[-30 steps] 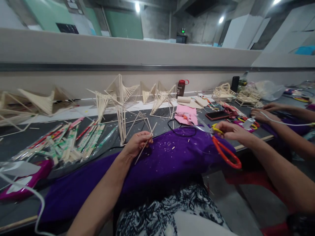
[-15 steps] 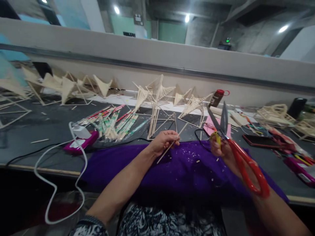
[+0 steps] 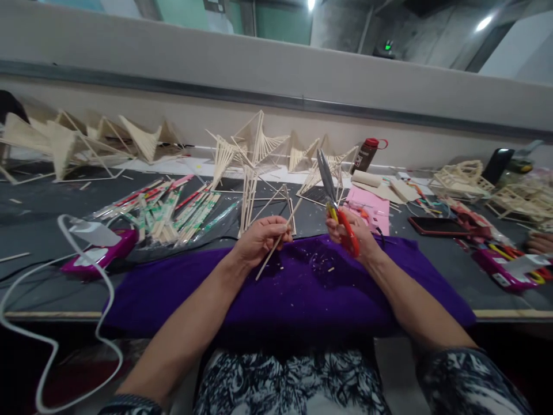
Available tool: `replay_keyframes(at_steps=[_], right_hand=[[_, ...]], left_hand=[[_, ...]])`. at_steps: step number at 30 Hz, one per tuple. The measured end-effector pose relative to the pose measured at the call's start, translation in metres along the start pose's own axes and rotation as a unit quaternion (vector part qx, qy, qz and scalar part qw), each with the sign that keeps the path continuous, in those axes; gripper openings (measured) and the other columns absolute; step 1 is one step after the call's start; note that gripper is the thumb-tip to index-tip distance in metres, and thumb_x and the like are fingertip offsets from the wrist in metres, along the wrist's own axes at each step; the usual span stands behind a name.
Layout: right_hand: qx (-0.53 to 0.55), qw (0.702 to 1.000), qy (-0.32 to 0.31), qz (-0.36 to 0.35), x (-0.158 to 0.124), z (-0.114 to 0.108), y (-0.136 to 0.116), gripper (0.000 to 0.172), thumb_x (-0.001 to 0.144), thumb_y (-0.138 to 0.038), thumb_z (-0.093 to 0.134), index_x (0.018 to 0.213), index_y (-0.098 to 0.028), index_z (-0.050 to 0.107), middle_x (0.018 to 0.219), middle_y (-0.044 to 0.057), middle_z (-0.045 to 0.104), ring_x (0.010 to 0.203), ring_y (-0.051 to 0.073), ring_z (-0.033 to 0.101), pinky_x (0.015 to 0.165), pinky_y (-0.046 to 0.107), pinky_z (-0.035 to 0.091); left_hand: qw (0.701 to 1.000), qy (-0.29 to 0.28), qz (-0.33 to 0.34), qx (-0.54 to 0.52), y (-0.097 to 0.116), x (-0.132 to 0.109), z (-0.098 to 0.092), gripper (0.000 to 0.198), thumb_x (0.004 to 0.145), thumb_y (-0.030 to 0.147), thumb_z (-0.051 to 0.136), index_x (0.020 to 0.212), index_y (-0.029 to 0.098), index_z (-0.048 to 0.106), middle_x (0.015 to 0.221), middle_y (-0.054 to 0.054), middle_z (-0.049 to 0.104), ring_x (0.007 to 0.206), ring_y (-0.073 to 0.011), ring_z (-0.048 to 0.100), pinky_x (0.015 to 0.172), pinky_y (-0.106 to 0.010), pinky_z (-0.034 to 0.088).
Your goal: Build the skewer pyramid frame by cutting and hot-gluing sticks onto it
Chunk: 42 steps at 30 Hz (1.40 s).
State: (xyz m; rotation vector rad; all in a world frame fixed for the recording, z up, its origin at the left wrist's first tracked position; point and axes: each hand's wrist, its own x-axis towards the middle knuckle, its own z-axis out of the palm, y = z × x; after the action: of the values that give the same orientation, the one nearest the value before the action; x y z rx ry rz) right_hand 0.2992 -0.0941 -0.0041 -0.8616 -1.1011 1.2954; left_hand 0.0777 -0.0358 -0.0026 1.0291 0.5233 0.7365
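Over a purple cloth (image 3: 294,288), my left hand (image 3: 261,239) pinches a thin wooden stick (image 3: 268,260) that slants from lower left to upper right. My right hand (image 3: 352,233) is wrapped round red-handled scissors (image 3: 329,181), whose blades point up and look nearly closed. A bit of yellow shows between the fingers by the scissors' pivot. The blades stand to the right of the stick's upper end and do not touch it. Small wood chips lie scattered on the cloth. Just beyond my left hand stands a wooden stick frame (image 3: 248,199).
Wrapped stick bundles (image 3: 173,213) and a magenta power strip (image 3: 101,251) with a white cable lie left. More stick models line the wall. To the right are a bottle (image 3: 365,155), pink paper (image 3: 371,207), a phone (image 3: 438,226) and another person's fingers (image 3: 540,242).
My right hand has moved left, closer to my left hand, and the scissors' blades have gone from spread to nearly closed. The view has shifted right and down. My left hand still holds the stick.
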Motion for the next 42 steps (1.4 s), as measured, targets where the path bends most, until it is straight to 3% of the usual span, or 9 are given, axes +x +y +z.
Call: replay_keyframes(at_steps=[5,11,16,22,36,42], right_hand=[[-0.189,0.98,-0.033,-0.052,-0.006,-0.014,0.0,0.029,0.068,-0.03,0.067,0.091,-0.021,0.05,0.075,-0.003,0.044,0.059,0.009,0.039,0.052,0.023,0.031],[-0.443,0.89,-0.068,-0.087,-0.015,-0.008,0.004,0.039,0.074,-0.029,0.062,0.11,-0.023,0.047,0.083,-0.002,0.046,0.073,0.013,0.044,0.069,0.026,0.038],[-0.532,0.831,-0.107,-0.121,-0.017,0.0,0.004,0.044,0.073,-0.032,0.064,0.113,-0.021,0.047,0.094,0.002,0.051,0.08,0.016,0.048,0.074,0.028,0.04],[-0.545,0.821,-0.108,-0.131,-0.016,0.004,0.006,0.041,0.074,-0.032,0.063,0.111,-0.02,0.048,0.091,0.002,0.053,0.077,0.015,0.049,0.072,0.028,0.041],[-0.552,0.817,-0.123,-0.114,-0.018,0.008,0.011,0.038,0.076,-0.041,0.061,0.105,-0.02,0.047,0.09,0.004,0.055,0.073,0.016,0.05,0.066,0.029,0.04],[-0.59,0.795,-0.096,-0.099,-0.021,0.011,0.015,0.023,0.084,-0.036,0.049,0.099,-0.019,0.047,0.084,0.004,0.056,0.065,0.014,0.048,0.06,0.027,0.037]], left_hand=[[0.996,0.057,0.068,-0.02,0.005,-0.005,0.003,0.016,0.061,0.022,0.071,0.069,0.013,0.061,0.053,0.0,0.059,0.057,-0.0104,0.059,0.045,-0.015,0.038],[0.984,0.123,0.131,-0.012,0.007,-0.011,0.003,0.017,0.062,0.025,0.073,0.069,0.014,0.062,0.061,-0.001,0.065,0.054,-0.0078,0.058,0.046,-0.016,0.038],[0.978,0.152,0.138,0.023,0.007,-0.013,0.003,0.014,0.059,0.022,0.073,0.069,0.015,0.065,0.059,0.001,0.064,0.054,-0.0083,0.057,0.048,-0.017,0.037],[0.974,0.166,0.132,0.078,0.004,-0.011,0.006,0.015,0.052,0.007,0.067,0.065,0.014,0.068,0.057,0.003,0.063,0.05,-0.0065,0.053,0.049,-0.017,0.035],[0.975,0.139,0.107,0.136,0.003,-0.01,0.008,0.013,0.05,0.006,0.069,0.062,0.012,0.068,0.061,0.001,0.065,0.059,-0.0096,0.057,0.06,-0.02,0.042],[0.98,0.106,0.1,0.136,0.002,-0.009,0.007,0.013,0.053,0.003,0.065,0.062,0.012,0.068,0.063,0.001,0.065,0.061,-0.0087,0.058,0.062,-0.018,0.043]])
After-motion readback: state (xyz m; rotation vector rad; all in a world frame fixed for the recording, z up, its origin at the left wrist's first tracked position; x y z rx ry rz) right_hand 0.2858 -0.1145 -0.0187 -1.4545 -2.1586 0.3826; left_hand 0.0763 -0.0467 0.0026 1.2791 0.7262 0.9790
